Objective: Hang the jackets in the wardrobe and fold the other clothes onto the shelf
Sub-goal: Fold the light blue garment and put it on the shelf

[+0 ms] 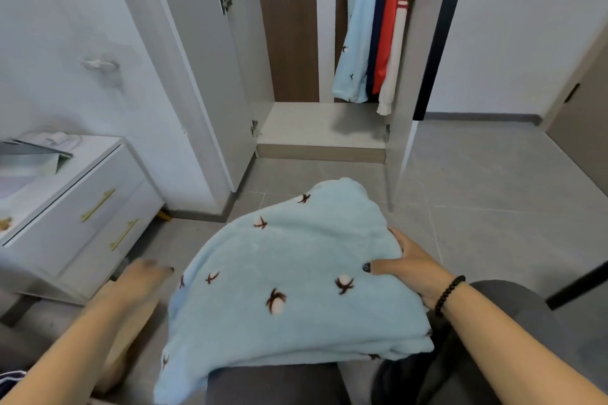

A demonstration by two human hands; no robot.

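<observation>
View from my head, looking down over my lap toward the open wardrobe [329, 43]. A light blue fleece garment [289, 276], printed with small brown-and-white motifs, lies folded into a thick pad across my knees. My right hand [411, 268] grasps its right edge, thumb laid on top and fingers tucked under the fold. My left hand [144, 276] is beside the garment's left edge and holds nothing; it is blurred, so I take the fingers to be straight and released, though I cannot be certain of their exact pose or whether they touch the cloth.

Inside the wardrobe, several garments already hang close together at the right: a light blue patterned top [357, 43] matching the piece on my lap, a dark navy one [378, 26], a red one [390, 29] and a white one with red stripes [399, 43]. The hanging part of the task therefore appears largely done. The wardrobe's bottom shelf [312, 128] carries no folded clothes where I can see it, so the shelving part looks barely begun; this blue piece seems to be folded and ready to be carried there.

At my left stands a white drawer unit [82, 207] with gold handles. A dark striped cloth [10, 381] shows at the lower left corner; it may be another item awaiting sorting.
</observation>
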